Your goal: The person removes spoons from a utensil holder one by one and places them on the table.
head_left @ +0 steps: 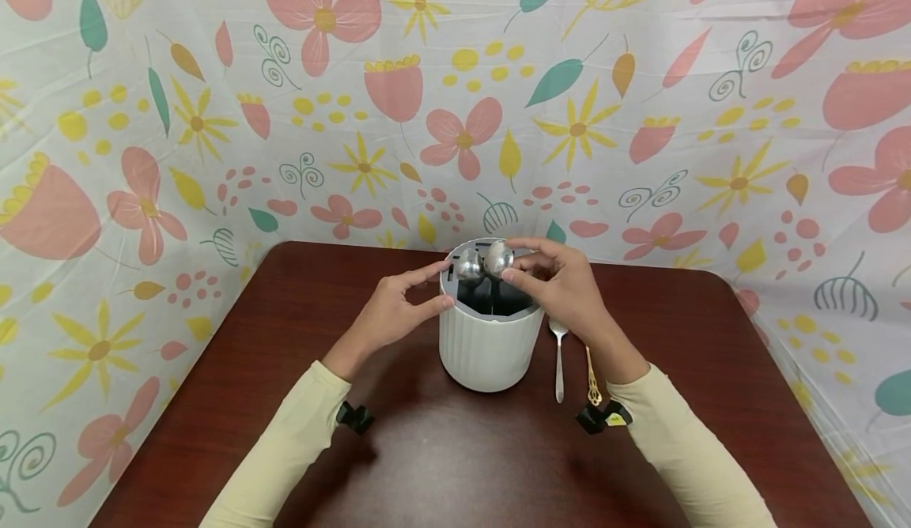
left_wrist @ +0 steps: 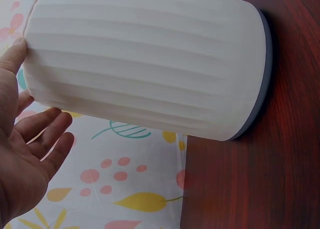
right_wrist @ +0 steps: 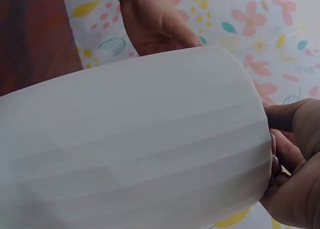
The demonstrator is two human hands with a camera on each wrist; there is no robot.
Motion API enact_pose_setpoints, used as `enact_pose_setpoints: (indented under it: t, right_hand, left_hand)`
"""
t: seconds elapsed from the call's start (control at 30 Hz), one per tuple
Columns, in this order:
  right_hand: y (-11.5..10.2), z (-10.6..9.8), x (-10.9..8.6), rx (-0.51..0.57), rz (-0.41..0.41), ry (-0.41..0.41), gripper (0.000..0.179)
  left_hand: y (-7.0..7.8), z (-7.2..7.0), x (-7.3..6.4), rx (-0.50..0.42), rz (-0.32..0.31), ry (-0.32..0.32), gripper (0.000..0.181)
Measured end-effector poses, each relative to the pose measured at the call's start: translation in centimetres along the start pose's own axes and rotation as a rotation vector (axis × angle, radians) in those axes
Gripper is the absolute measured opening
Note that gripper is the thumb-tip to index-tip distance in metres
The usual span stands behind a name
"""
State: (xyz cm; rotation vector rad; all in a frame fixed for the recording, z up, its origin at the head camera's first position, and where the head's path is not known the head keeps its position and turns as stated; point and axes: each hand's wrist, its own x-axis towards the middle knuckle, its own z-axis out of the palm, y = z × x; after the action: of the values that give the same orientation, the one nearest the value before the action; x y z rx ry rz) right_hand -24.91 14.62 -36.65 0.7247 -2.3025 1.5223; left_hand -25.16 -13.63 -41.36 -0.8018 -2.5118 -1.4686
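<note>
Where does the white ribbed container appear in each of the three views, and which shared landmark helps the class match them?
Head: the white container stands just right of and below the middle.
Left wrist: the white container appears sideways across the upper part.
Right wrist: the white container fills the lower left and centre.
Shared landmark: the left hand.

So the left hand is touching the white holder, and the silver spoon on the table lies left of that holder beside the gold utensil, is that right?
Not quite: the head view shows the silver spoon on the table lying right of the white holder, not left. It is beside the gold utensil, and the left hand is touching the holder.
</note>
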Motion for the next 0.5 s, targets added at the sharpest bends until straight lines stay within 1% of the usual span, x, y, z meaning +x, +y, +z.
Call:
enact_pose_setpoints:
  t: [0.2, 0.5]
  right_hand:
    - [-0.28, -0.01, 0.09, 0.037, -0.005, 0.004, 0.036]
    - [-0.89, 0.03, 0.29, 0.137, -0.013, 0.068, 0.036]
  left_hand:
    - [-0.02, 0.01, 0.01, 0.0, -0.004, -0.006, 0.058]
    - [0.02, -0.02, 0.02, -0.01, -0.018, -0.009, 0.058]
